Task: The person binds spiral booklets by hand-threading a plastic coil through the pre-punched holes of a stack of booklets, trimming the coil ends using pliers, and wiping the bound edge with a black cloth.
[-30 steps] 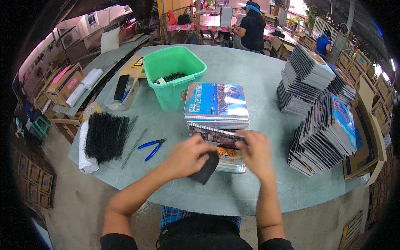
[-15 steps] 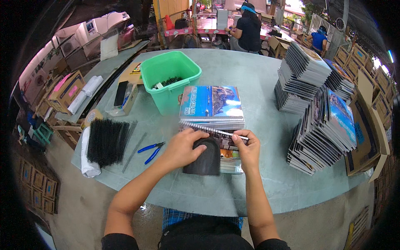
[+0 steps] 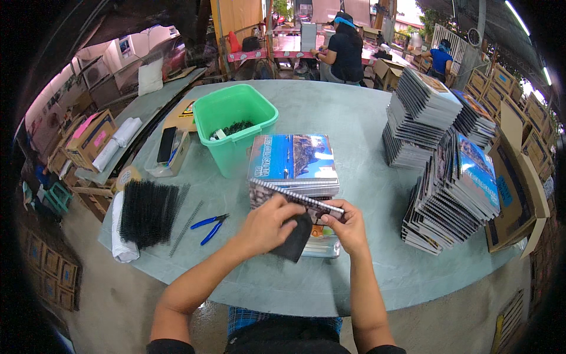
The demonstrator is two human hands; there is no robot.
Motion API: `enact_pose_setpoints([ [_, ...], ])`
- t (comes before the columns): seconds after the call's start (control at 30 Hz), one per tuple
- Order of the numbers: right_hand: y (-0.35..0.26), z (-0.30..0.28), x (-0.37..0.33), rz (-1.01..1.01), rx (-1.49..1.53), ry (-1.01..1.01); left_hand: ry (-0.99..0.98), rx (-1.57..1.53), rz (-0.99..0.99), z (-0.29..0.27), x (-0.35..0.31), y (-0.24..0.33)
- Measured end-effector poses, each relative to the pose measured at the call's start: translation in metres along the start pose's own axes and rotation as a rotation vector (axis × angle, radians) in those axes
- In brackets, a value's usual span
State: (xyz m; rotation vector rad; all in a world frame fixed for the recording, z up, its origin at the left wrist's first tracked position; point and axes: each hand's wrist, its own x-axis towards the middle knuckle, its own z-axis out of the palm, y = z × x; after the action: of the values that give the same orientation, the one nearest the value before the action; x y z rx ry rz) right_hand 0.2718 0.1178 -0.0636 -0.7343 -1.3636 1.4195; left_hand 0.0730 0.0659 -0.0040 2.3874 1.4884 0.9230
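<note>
My right hand [image 3: 349,227] pinches the right end of a spiral-bound notebook [image 3: 325,208], thumb on top near its coil. My left hand [image 3: 268,224] has its fingers curled at the coil's middle. A dark grey flat piece [image 3: 293,243] hangs below the left fingers; its kind is unclear. The notebook is tilted, coil edge slanting down to the right. Beyond it a stack of notebooks [image 3: 298,158] with blue picture covers stands close by. Part of another pile [image 3: 323,245] shows under my hands. Blue-handled cutting pliers [image 3: 210,227] lie left of my left hand.
A green bin [image 3: 227,154] holds black scraps. At left lie a bundle of black coils [image 3: 147,213], one loose coil [image 3: 187,227] and a box with a phone [image 3: 167,144]. Tall notebook stacks [image 3: 454,200] and an open carton [image 3: 513,183] stand right. Two people work farther back.
The notebook's coil now slants more steeply down to the right. The dark grey piece has swung and tilted under my left hand. The view has shifted slightly.
</note>
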Motion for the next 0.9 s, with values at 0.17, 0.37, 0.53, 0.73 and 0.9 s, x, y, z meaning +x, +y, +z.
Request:
enact_pose_setpoints([
  [0.17,-0.006,-0.007,-0.001,0.147,-0.162,-0.066,0.680,-0.225,-0.215,-0.012,0.018,0.007],
  [0.37,-0.003,-0.011,-0.002,0.113,-0.068,-0.083,0.497,-0.206,-0.122,-0.006,0.025,0.018],
  [0.53,0.011,-0.017,0.000,0.092,-0.117,-0.098,0.012,-0.072,0.026,0.014,0.017,0.023],
  [0.73,0.005,-0.017,-0.002,0.053,-0.103,-0.086,-0.172,-0.076,-0.068,0.035,-0.003,0.029],
  [0.9,0.007,-0.003,0.004,0.016,-0.024,-0.041,-0.086,-0.095,0.054,0.077,-0.050,0.011],
])
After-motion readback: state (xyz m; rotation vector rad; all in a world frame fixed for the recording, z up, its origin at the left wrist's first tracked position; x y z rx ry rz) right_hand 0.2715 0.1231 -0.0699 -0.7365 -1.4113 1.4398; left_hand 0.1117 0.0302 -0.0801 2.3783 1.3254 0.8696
